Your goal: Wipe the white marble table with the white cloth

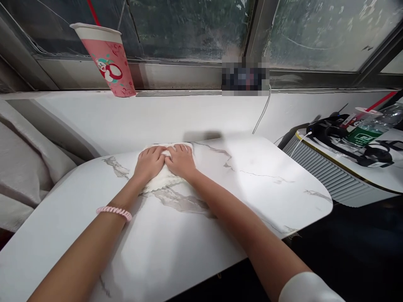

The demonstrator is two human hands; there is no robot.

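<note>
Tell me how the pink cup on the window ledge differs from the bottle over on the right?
The pink cup stands on the sill by the window; the bottle lies tilted on the side unit among black cables. The cup is opaque pink paper with a cartoon print; the bottle is clear plastic with a green label. The cup has a red straw; the bottle shows none. Both are drink containers, well away from the left hand and right hand.

The surface (220, 201) looks like glossy white marble with grey veins; the white cloth (159, 182) looks soft and matt; the pink cup (110, 58) is paper.
</note>
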